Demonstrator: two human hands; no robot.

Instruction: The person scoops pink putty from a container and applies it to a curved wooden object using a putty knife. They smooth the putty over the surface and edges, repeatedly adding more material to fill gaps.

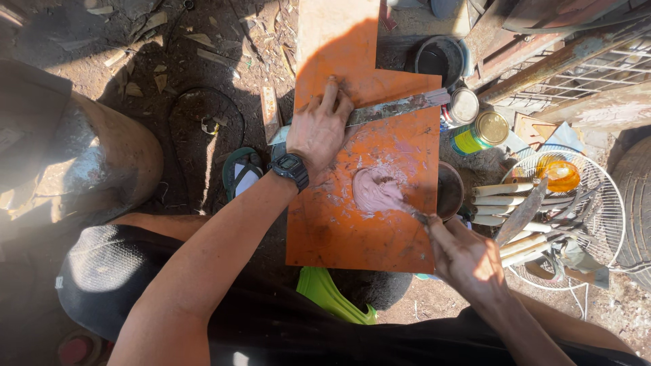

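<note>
An orange board [339, 224] lies on the dirt ground in front of me. A mound of pinkish-brown putty [375, 191] sits on its right half. My right hand [464, 257] grips the handle of a small putty knife [415, 214] whose blade touches the mound's right edge. My left hand [319, 125], with a black wristwatch [291, 168], presses flat on the board's upper part, fingers on a long metal strip [400, 107] that lies across the board.
Tins [483, 132] and a dark pot [441, 57] stand at the board's upper right. A brown bowl [449, 191] touches its right edge. A wire fan guard [597, 203] holds knives with pale handles [502, 203]. A green sandal [332, 298] lies below the board.
</note>
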